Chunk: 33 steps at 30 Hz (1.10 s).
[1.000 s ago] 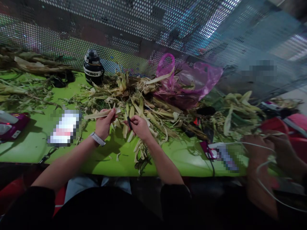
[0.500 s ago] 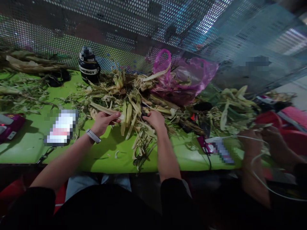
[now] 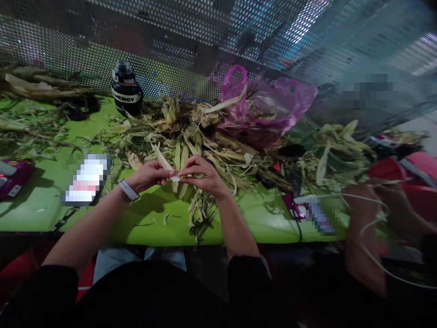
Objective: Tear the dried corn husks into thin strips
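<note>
Between both hands is a pale corn husk point(image 3: 164, 157), its broad end pointing away and up to the left. My left hand point(image 3: 147, 175) pinches it near the lower end with thumb and fingers. At that whitish lower tip, my right hand point(image 3: 204, 175) closes thumb and fingertips on the same husk. Just behind my hands lies a heap of dry husks point(image 3: 184, 123). A few flat yellow-green husk strips point(image 3: 177, 155) lie close beyond the fingertips, and shredded strips point(image 3: 200, 212) hang toward the table edge.
Behind the heap stand a dark bottle point(image 3: 126, 93) and a pink plastic bag point(image 3: 266, 109). On the green table point(image 3: 136, 230) lie a lit phone point(image 3: 88, 180) at left and a cabled phone point(image 3: 321, 216) at right. Another person's arms point(image 3: 363, 228) work at far right.
My right hand has moved left from the heap to the husk's lower end and now pinches it. The husk in my left hand has tilted more upright.
</note>
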{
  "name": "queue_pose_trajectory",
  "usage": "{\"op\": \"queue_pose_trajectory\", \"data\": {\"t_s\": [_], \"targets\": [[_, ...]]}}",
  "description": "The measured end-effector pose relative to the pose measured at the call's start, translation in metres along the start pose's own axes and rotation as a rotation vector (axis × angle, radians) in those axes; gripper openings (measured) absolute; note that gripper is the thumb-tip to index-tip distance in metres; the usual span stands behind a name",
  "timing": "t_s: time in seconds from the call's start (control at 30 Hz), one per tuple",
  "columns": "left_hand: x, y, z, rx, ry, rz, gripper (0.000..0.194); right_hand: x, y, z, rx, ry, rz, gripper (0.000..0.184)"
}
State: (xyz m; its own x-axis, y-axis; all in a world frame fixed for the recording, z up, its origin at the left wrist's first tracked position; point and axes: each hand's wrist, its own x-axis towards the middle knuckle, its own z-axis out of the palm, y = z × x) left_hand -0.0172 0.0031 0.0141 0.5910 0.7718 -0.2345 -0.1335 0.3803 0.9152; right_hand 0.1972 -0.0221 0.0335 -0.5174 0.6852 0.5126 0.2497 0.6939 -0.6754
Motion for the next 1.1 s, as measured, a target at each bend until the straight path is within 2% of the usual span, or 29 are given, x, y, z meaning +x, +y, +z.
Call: {"op": "queue_pose_trajectory", "data": {"t_s": [0.17,0.33,0.5,0.57,0.73,0.9,1.1], "targets": [[0.002,-0.007,-0.002,-0.021,-0.039,-0.018,0.026,-0.001,0.006,0.010,0.000,-0.039,-0.002,0.013],[0.000,-0.008,0.004,-0.202,0.042,-0.011,0.021,-0.001,0.011,0.015,-0.080,0.077,-0.002,0.009],[0.000,-0.006,0.008,-0.351,0.174,0.028,0.034,0.002,0.012,0.016,-0.165,0.141,-0.031,0.008],[0.001,-0.006,0.008,-0.358,0.197,0.022,0.033,0.002,0.012,0.017,-0.194,0.152,-0.054,0.009],[0.002,-0.009,0.008,-0.361,0.126,0.003,0.019,0.003,0.013,0.018,-0.245,0.154,-0.051,0.010],[0.002,-0.009,0.009,-0.303,0.172,0.065,0.022,0.003,0.012,0.017,-0.287,0.173,-0.008,0.012],[0.001,-0.007,0.011,-0.228,0.216,0.136,0.026,0.003,0.015,0.015,-0.269,0.210,-0.040,0.010]]}}
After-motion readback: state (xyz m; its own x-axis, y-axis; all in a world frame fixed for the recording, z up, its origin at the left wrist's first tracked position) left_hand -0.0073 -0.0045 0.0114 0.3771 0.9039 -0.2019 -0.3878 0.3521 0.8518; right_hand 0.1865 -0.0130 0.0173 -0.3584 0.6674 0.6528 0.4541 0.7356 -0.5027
